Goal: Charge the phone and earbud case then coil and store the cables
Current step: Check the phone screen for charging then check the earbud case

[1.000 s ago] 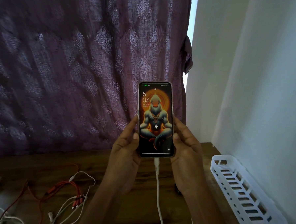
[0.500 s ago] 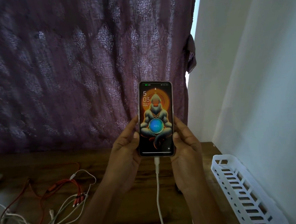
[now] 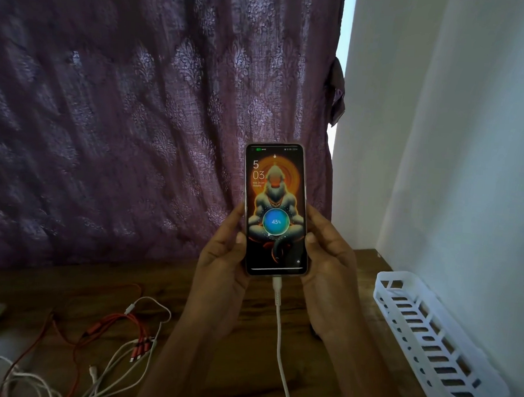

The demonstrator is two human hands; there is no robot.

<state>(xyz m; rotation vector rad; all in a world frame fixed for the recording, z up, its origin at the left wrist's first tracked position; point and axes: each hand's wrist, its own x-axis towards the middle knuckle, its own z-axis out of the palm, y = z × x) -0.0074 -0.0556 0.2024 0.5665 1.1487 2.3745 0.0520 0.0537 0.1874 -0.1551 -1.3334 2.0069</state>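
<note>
Above the brown wooden tabletop [image 3: 174, 284] we hold the slim, pale-cased smartphone [image 3: 277, 209] upright. Our left hand [image 3: 221, 257] and right hand [image 3: 327, 262] each grasp one long edge. A white charging cable [image 3: 279, 336] is plugged into its bottom and the lit screen reads 43%, so we judge the phone's charging under way. We cannot pick out the earbud case. The tangle of red and white cables [image 3: 120, 333] lies uncoiled, well apart from the white slotted plastic basket [image 3: 393, 274], so coiling and storing remain. A second ago the screen showed only a lightning bolt; our grip is unchanged.
</note>
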